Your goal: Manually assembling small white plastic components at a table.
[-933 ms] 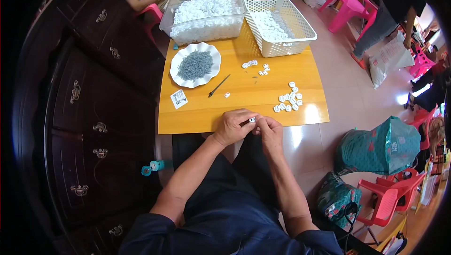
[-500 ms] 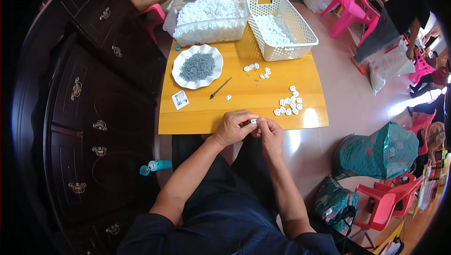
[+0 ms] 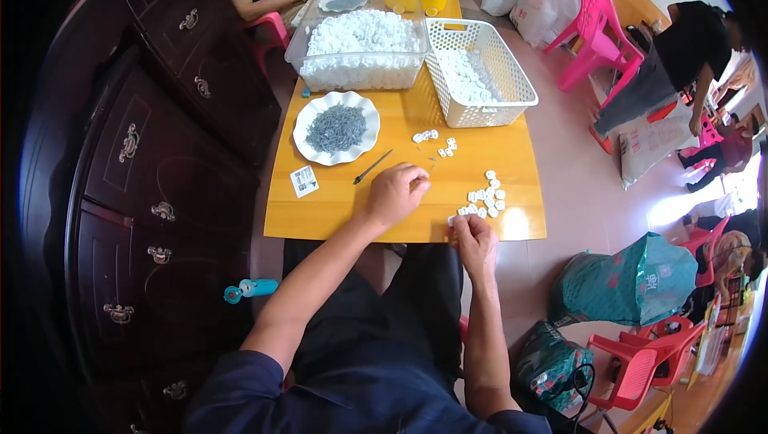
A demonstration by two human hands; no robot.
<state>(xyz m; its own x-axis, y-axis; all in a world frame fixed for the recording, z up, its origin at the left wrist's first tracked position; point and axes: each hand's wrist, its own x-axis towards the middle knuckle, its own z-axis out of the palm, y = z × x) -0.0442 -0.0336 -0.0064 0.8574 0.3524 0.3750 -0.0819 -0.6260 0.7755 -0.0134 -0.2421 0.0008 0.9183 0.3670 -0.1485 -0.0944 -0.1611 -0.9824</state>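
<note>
The right hand [image 3: 478, 244] has 1 white piece [image 3: 451, 220] at its fingertips.

A small white piece [image 3: 451, 220], partly hidden, is at the right fingers [image 3: 460, 225] beside similar pieces [image 3: 482, 194] clustered on the counter [image 3: 320, 222].

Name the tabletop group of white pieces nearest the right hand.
The large cluster just beyond the right hand; the two smaller groups lie farther back, near the basket.
</note>
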